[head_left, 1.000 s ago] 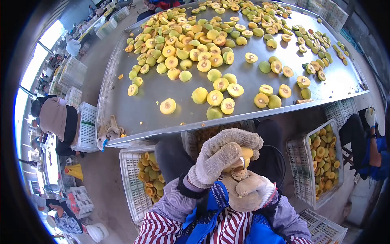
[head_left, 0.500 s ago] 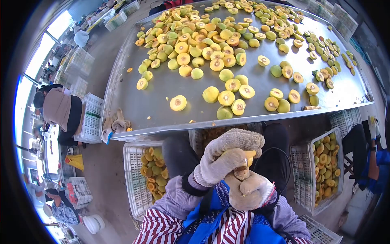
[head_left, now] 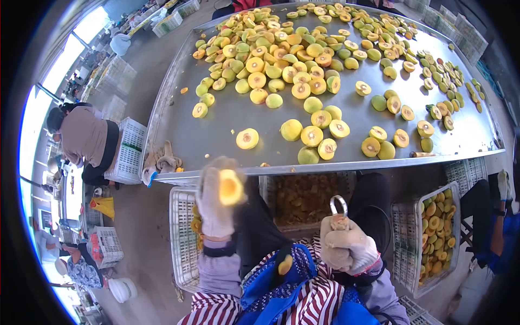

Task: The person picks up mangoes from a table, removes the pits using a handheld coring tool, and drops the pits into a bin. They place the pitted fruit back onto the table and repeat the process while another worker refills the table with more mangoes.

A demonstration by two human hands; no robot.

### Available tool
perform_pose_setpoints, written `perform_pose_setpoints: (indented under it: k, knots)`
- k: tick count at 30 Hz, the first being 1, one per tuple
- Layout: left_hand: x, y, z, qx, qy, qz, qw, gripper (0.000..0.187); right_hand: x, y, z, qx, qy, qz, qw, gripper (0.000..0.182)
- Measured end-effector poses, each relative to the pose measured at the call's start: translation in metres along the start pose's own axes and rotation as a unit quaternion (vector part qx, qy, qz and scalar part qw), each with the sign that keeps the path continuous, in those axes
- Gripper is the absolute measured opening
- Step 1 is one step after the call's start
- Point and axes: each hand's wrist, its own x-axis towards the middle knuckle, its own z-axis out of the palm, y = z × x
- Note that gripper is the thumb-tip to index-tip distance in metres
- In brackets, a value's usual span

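My left hand [head_left: 212, 208], in a pale knit glove and smeared by motion, holds a hollowed yellow peach half [head_left: 231, 187] above the left crate [head_left: 182, 238] of fruit halves. My right hand [head_left: 349, 249], gloved too, is closed around the handle of a pitting tool with a metal loop [head_left: 339, 205] pointing up. Between the hands, a small yellow fruit piece [head_left: 285, 265] shows over my blue apron. Beyond them, many cut peach halves [head_left: 311, 136] lie on the metal table [head_left: 216, 154], several with pits in them.
Between my knees stands a crate [head_left: 266, 189] of brownish scraps. Another crate [head_left: 405, 244] of fruit halves is at my right. Worn gloves [head_left: 165, 158] lie on the table's left corner. A person [head_left: 86, 135] bends over at the left; another person's leg [head_left: 479, 216] shows at the right.
My hands have moved apart. The left has swung left with the peach half; the right has dropped slightly, and its tool's loop now shows. The view has shifted slightly.
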Motion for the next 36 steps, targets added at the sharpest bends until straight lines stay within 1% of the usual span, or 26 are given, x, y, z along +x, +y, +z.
perform_pose_setpoints:
  k: [1, 2, 3, 4, 5, 6, 8, 10, 11, 13, 14, 15, 17, 18, 19, 20, 21, 23, 24, 25, 26, 27, 28, 29, 32, 36]
  knots:
    - [0.019, -0.008, -0.035, 0.142, 0.021, 0.061, 0.988, 0.037, -0.003, 0.0, -0.007, 0.009, 0.03, -0.03, 0.999, 0.012]
    - [0.028, 0.004, -0.06, 0.479, 0.006, 0.051, 0.876, 0.034, -0.001, -0.002, -0.007, 0.008, 0.049, -0.045, 0.998, 0.01]
    - [0.03, 0.002, -0.062, 0.481, 0.011, 0.051, 0.875, 0.034, 0.002, -0.004, -0.003, 0.007, 0.046, -0.042, 0.998, 0.01]
    - [0.035, -0.001, -0.064, 0.653, -0.034, 0.167, 0.738, 0.034, 0.007, -0.007, 0.006, -0.03, 0.092, -0.035, 0.995, 0.011]
    - [0.043, -0.006, -0.066, 0.783, -0.077, 0.272, 0.554, 0.035, 0.013, -0.008, 0.013, -0.066, 0.138, -0.03, 0.988, 0.013]
    - [0.062, -0.023, -0.067, 0.671, -0.083, 0.192, 0.712, 0.043, 0.019, -0.003, 0.015, -0.096, 0.146, -0.046, 0.984, 0.019]
    - [0.095, -0.035, -0.038, 0.503, -0.048, 0.052, 0.861, 0.051, 0.023, 0.002, 0.021, -0.125, 0.148, -0.06, 0.979, 0.019]
    - [0.133, -0.062, -0.019, 0.597, 0.038, 0.092, 0.796, 0.059, 0.022, 0.0, 0.02, -0.171, 0.146, -0.075, 0.972, 0.02]
    - [0.147, -0.069, -0.012, 0.596, 0.032, 0.089, 0.797, 0.059, 0.02, 0.0, 0.017, -0.168, 0.152, -0.074, 0.971, 0.02]
    - [0.169, -0.081, -0.001, 0.709, -0.046, -0.09, 0.698, 0.067, 0.017, -0.001, 0.012, -0.159, 0.16, -0.058, 0.972, 0.022]
    - [0.174, -0.089, -0.003, 0.7, -0.07, -0.03, 0.71, 0.069, 0.018, 0.0, 0.011, -0.155, 0.163, -0.06, 0.972, 0.022]
    - [0.175, -0.097, -0.008, 0.702, -0.073, -0.03, 0.707, 0.069, 0.019, 0.001, 0.012, -0.173, 0.164, -0.056, 0.97, 0.022]
    - [0.156, -0.083, 0.004, 0.583, -0.131, -0.025, 0.802, 0.069, 0.023, 0.002, 0.01, -0.189, 0.165, -0.056, 0.966, 0.023]
    - [0.141, -0.07, 0.015, 0.413, -0.15, -0.101, 0.892, 0.06, 0.026, 0.003, 0.007, -0.26, 0.171, -0.067, 0.948, 0.025]
    - [0.123, -0.056, 0.025, 0.414, -0.153, -0.104, 0.891, 0.06, 0.027, 0.005, 0.006, -0.328, 0.176, -0.075, 0.925, 0.026]
    - [0.103, -0.042, 0.034, 0.311, -0.199, -0.122, 0.921, 0.056, 0.029, 0.003, 0.009, -0.357, 0.196, -0.066, 0.911, 0.03]
    - [0.085, -0.033, 0.039, 0.203, -0.239, -0.137, 0.94, 0.052, 0.03, 0.002, 0.012, -0.358, 0.196, -0.062, 0.911, 0.03]
    - [0.06, -0.03, 0.042, 0.162, -0.279, -0.1, 0.941, 0.057, 0.031, 0.0, 0.018, -0.46, 0.207, -0.115, 0.856, 0.033]
    - [0.05, -0.032, 0.044, 0.134, -0.299, -0.051, 0.943, 0.055, 0.032, 0.001, 0.02, -0.46, 0.205, -0.114, 0.856, 0.033]
    - [0.037, -0.032, 0.046, 0.016, -0.297, -0.132, 0.946, 0.055, 0.032, 0.001, 0.023, -0.491, 0.213, -0.142, 0.832, 0.032]
    - [0.025, -0.024, 0.05, -0.07, -0.308, -0.168, 0.934, 0.053, 0.032, 0.001, 0.025, -0.521, 0.22, -0.171, 0.807, 0.032]
    - [0.015, -0.017, 0.056, -0.156, -0.319, -0.205, 0.912, 0.052, 0.031, 0.0, 0.028, -0.52, 0.221, -0.173, 0.807, 0.032]
    - [0.011, -0.027, 0.055, -0.115, -0.322, -0.152, 0.928, 0.054, 0.029, -0.002, 0.032, -0.54, 0.23, -0.184, 0.789, 0.031]
    - [0.005, -0.027, 0.058, -0.114, -0.324, -0.154, 0.926, 0.054, 0.027, -0.003, 0.035, -0.56, 0.239, -0.194, 0.769, 0.031]
    - [-0.009, -0.023, 0.068, -0.113, -0.317, -0.122, 0.934, 0.063, 0.025, 0.0, 0.037, -0.566, 0.251, -0.227, 0.752, 0.031]
    - [-0.025, -0.017, 0.076, -0.097, -0.316, -0.08, 0.941, 0.064, 0.02, 0.002, 0.037, -0.569, 0.248, -0.253, 0.742, 0.032]
